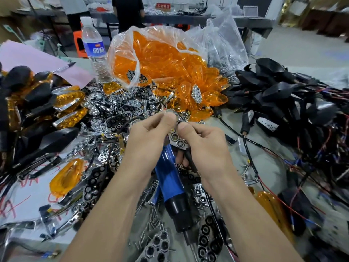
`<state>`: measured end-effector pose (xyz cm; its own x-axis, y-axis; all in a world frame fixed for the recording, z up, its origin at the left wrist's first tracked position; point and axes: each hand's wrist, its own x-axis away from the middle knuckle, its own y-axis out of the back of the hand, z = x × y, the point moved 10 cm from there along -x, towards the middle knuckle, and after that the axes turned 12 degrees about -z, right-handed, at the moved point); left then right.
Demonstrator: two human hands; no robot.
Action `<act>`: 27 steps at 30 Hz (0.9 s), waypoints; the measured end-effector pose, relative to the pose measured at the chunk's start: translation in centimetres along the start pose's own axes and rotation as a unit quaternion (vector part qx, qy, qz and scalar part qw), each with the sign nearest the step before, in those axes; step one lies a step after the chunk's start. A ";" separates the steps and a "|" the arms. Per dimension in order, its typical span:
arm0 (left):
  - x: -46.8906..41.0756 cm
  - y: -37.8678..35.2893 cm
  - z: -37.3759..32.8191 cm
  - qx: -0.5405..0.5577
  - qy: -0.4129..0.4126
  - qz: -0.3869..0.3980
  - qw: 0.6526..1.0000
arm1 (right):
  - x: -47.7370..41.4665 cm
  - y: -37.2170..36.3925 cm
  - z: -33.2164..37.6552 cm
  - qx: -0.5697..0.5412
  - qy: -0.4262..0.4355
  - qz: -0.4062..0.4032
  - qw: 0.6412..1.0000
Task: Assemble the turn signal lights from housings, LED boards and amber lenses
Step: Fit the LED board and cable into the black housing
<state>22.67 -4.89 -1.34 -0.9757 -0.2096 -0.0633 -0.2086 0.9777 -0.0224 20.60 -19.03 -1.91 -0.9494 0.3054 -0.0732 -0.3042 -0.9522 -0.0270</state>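
Centrally, a grey desk [232, 118] is shown crowded with parts. At its far middle a clear plastic bag [217, 40] lies open, and amber lenses [166, 59] are spilled from it toward the near side. To the right, a heap of black housings [279, 91] is tangled with black and red wires. At the left edge, assembled lights [68, 99] with amber covers and chrome trim are stacked. Between these piles, loose chrome boards [120, 110] with hexagonal cells are scattered across the desk. A pink sheet [37, 59] is laid at the far left, with a pen [64, 67] on it. A blue and black power screwdriver [171, 186] lies beneath the forearms, its tip pointed toward the viewer. A water bottle [94, 50] is stood upright just left of the bag.

Both hands are raised above the desk at centre. One LED board [178, 138] is held between them. Its upper end is pinched by the curled fingers of the left hand [149, 133]. It is pressed by the thumb of the right hand [204, 140], whose fingers are curled beneath it. Small screws [153, 218] are strewn beside the screwdriver.
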 end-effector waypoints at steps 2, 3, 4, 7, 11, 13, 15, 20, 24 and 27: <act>0.5 -1.1 0.2 0.022 0.015 0.046 0.999 | 0.3 -0.1 0.3 -0.016 -0.009 0.014 1.000; 0.6 -1.2 0.1 0.021 0.015 0.052 0.998 | 0.5 -0.2 0.4 -0.019 -0.023 0.027 0.999; 0.6 -1.1 0.2 0.011 0.016 0.048 0.999 | 0.6 -0.1 0.4 -0.014 -0.040 0.039 0.998; 0.7 -0.9 0.5 -0.001 0.028 0.010 1.000 | -0.1 1.6 0.8 0.082 -0.032 0.029 0.996; 1.4 -2.1 0.7 -0.013 0.025 -0.005 1.000 | -1.0 3.5 2.4 0.281 0.087 -0.059 0.954; 1.6 -1.9 0.7 -0.038 0.008 -0.021 0.999 | -1.0 4.9 2.8 0.314 0.112 -0.134 0.933; 1.1 -0.8 1.0 -0.040 0.021 -0.046 0.998 | -1.5 6.1 2.6 0.327 0.112 -0.163 0.924; -0.3 1.0 1.3 -0.033 0.039 -0.081 0.995 | -2.1 5.1 0.1 0.454 0.047 0.030 0.889; -0.3 0.8 1.5 -0.032 0.037 -0.078 0.996 | -1.9 4.8 -1.0 0.500 0.024 0.065 0.863; -0.4 0.8 1.5 -0.028 0.038 -0.076 0.996 | -2.1 5.0 -0.8 0.504 0.040 0.056 0.861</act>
<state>22.96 -4.07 -2.88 -0.9341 -0.3568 0.0131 -0.3563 0.9339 0.0303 21.10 -24.44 -2.71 -0.9809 0.1727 -0.0894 -0.1635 -0.4833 0.8600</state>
